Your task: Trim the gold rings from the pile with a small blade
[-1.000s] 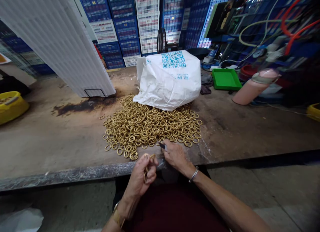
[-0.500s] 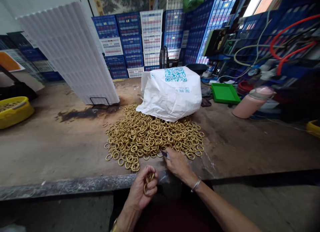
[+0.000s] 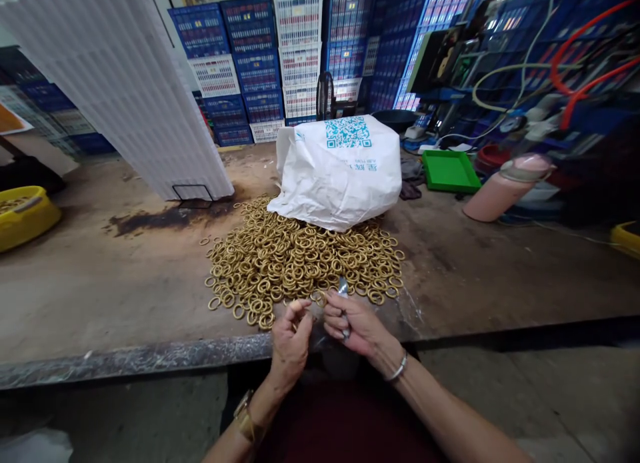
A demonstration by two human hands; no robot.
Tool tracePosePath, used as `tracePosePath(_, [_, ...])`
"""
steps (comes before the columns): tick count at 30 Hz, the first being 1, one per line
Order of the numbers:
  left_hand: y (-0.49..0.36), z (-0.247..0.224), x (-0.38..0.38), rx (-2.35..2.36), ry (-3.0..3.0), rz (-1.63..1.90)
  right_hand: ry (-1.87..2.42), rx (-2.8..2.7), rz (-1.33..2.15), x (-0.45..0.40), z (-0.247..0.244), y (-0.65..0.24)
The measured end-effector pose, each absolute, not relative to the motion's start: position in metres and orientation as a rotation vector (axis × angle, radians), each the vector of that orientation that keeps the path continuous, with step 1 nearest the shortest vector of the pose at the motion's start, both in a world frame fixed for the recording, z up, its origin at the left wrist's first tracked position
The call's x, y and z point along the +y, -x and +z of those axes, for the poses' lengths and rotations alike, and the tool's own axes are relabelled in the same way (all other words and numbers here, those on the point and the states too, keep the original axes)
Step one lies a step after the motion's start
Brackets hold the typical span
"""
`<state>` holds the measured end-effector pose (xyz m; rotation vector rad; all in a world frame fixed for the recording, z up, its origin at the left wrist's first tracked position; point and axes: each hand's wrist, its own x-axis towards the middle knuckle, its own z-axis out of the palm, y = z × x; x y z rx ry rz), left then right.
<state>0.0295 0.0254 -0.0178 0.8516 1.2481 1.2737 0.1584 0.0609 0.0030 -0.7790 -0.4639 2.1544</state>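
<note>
A heap of gold-coloured rings (image 3: 290,256) spreads over the table, partly under a white sack (image 3: 345,176) with blue print. At the heap's front edge my right hand (image 3: 355,323) is closed around a small knife (image 3: 343,287), its blade pointing up and away. A ring (image 3: 318,297) shows at the tips of that hand's thumb and finger. Just to the left, my left hand (image 3: 293,340) has its fingers curled in, with rings partly visible inside. The two hands are close together but apart.
A white corrugated panel (image 3: 135,96) stands in a wire holder at the left. Beyond it sits a yellow basin (image 3: 27,220). Right of the sack are a green tray (image 3: 450,171) and a pink bottle (image 3: 505,190). Stacked crates (image 3: 253,63) line the back.
My left hand has moved up and turned its back to the camera. My right hand has drawn back slightly from the heap, showing the blade and a ring at its fingertips. The view has tilted down.
</note>
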Motion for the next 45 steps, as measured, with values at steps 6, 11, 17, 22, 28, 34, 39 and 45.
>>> tracePosePath(6, [-0.027,-0.028,0.025,1.351,-1.275,1.417,0.608,-0.280,2.335,0.056,-0.004,-0.157])
tracePosePath(11, [-0.024,-0.029,0.026,1.371,-1.302,1.434,0.594,-0.203,2.353,0.052,-0.003,-0.154])
tracePosePath(17, [-0.022,-0.029,0.026,1.372,-1.305,1.466,0.640,-0.171,2.339,0.051,0.000,-0.150])
tracePosePath(22, [-0.022,-0.028,0.025,1.372,-1.409,1.476,0.705,-0.215,2.387,0.050,-0.005,-0.147])
tracePosePath(28, [-0.023,-0.027,0.026,1.384,-1.478,1.413,1.013,-0.529,2.152,0.046,-0.015,-0.145])
tracePosePath(34, [-0.026,-0.024,0.023,1.369,-1.342,1.348,1.253,-1.042,1.595,0.049,-0.020,-0.146])
tracePosePath(39, [-0.033,-0.014,0.020,1.313,-1.089,1.269,1.363,-1.285,1.308,0.052,-0.028,-0.146])
tracePosePath(45, [-0.037,-0.011,0.021,1.295,-1.049,1.245,1.374,-1.311,1.345,0.050,-0.031,-0.144])
